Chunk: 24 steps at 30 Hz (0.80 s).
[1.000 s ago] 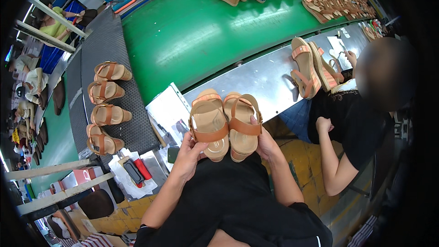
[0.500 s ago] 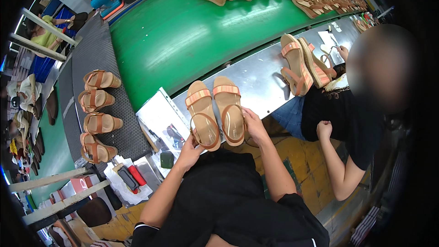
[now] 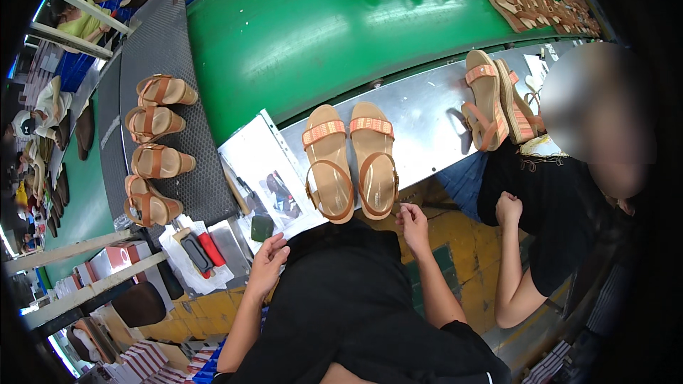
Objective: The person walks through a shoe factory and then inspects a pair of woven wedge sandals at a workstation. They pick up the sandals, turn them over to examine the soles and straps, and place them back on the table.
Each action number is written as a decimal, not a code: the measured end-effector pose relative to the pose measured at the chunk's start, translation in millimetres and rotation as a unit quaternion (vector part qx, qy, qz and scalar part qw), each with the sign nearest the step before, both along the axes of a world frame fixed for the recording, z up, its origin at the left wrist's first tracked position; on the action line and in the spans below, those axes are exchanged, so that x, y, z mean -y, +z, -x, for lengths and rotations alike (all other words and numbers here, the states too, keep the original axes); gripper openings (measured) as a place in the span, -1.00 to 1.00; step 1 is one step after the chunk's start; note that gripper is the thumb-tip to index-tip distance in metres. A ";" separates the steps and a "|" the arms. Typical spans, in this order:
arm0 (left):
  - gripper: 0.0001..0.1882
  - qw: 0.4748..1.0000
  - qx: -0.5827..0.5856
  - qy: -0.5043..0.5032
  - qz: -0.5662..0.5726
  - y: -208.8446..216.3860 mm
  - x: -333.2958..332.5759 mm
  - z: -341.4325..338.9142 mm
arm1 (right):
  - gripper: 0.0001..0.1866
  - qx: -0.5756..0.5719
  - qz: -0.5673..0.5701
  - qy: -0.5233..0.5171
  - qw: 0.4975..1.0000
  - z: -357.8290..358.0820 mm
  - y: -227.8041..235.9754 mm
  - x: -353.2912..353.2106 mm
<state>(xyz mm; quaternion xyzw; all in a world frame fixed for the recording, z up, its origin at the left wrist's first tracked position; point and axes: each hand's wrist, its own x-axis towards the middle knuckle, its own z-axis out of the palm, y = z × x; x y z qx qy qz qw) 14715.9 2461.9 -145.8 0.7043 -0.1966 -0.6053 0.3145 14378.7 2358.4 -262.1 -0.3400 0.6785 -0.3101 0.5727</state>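
Observation:
A pair of tan wedge sandals with woven orange front bands and brown ankle straps stands side by side at the near edge of the metal table, toes pointing away. Beside the left sandal [image 3: 329,185] and lower than it is my left hand [image 3: 267,264], empty, its fingers apart near a small dark green block [image 3: 262,227]. Just off the heel of the right sandal [image 3: 373,149] is my right hand [image 3: 413,227], its fingers loosely bent and holding nothing. Neither hand touches the pair.
White papers [image 3: 267,163] lie left of the sandals. Several brown sandals [image 3: 153,163] line a dark textured mat [image 3: 203,171]. A green conveyor [image 3: 284,50] carries many sandals beyond the metal table [image 3: 420,135]. At right a co-worker [image 3: 548,242] sits near another wedge pair [image 3: 491,103].
Both hands have let go of the sandals and drawn back from them, the left down and leftward, the right slightly down and rightward. The whole view has shifted.

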 end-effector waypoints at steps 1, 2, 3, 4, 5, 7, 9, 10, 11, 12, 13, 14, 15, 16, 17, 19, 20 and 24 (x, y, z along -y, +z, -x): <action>-0.47 1.000 0.003 0.004 0.001 2.5 0.7 2.6 | -0.74 0.006 0.006 0.007 1.000 -2.8 2.8 1.6; -0.47 1.000 0.005 0.003 0.011 5.7 1.5 5.0 | -0.74 0.013 0.001 0.003 1.000 -6.5 9.1 5.2; -0.47 1.000 0.006 0.001 0.024 8.5 4.6 8.0 | -0.74 0.021 -0.001 -0.001 1.000 -9.6 16.4 11.6; -0.47 0.999 0.008 -0.002 0.036 11.0 7.1 10.7 | -0.74 0.028 -0.004 -0.006 1.000 -12.1 24.3 17.2; -0.48 0.999 0.010 -0.003 0.045 14.4 9.7 13.4 | -0.74 0.027 -0.005 -0.004 1.000 -13.5 35.0 22.9; -0.48 0.998 0.012 -0.006 0.062 17.7 12.4 16.8 | -0.75 0.024 -0.008 0.000 1.000 -15.4 52.3 30.3; -0.47 0.998 0.012 -0.018 0.065 18.2 16.4 16.5 | -0.74 0.028 0.017 0.012 0.999 -11.3 55.5 32.3; -0.47 0.997 0.012 -0.025 0.066 18.1 18.6 16.4 | -0.73 0.037 0.032 0.010 0.999 -9.7 56.6 31.7; -0.47 0.997 0.015 -0.036 0.063 17.4 20.5 17.6 | -0.72 0.046 0.051 0.011 0.998 -8.0 59.8 32.9; -0.47 0.997 0.019 -0.048 0.059 16.0 22.5 19.1 | -0.63 0.051 0.028 0.036 0.998 -6.2 68.6 33.8; -0.47 0.996 0.021 -0.060 0.055 14.0 25.5 20.6 | -0.57 0.081 0.053 0.056 0.994 -7.0 67.1 30.6; -0.47 0.995 0.017 -0.079 0.059 11.0 30.8 23.4 | -0.52 0.108 0.079 0.077 0.988 -8.5 67.0 28.4; -0.46 0.993 0.013 -0.098 0.062 6.8 37.5 26.2 | -0.46 0.135 0.105 0.098 0.980 -10.6 68.1 26.1; -0.46 0.991 0.009 -0.117 0.066 1.5 44.7 29.1 | -0.30 0.120 0.090 0.127 0.981 -12.9 69.5 25.8; -0.45 0.989 0.004 -0.123 0.080 -8.5 52.1 31.9 | -0.26 0.096 0.107 0.135 0.980 -18.4 65.3 26.1; -0.44 0.985 -0.007 -0.134 0.109 -28.9 69.8 38.1 | -0.23 0.013 0.140 0.160 0.977 -29.6 62.8 29.8; -0.43 0.985 -0.033 -0.102 0.133 -32.0 80.8 44.9 | -0.25 0.006 0.147 0.132 0.980 -36.8 56.6 33.2; -0.37 0.980 -0.027 -0.106 0.167 -33.5 109.4 62.6 | -0.33 0.091 0.107 0.089 0.986 -62.4 64.6 59.3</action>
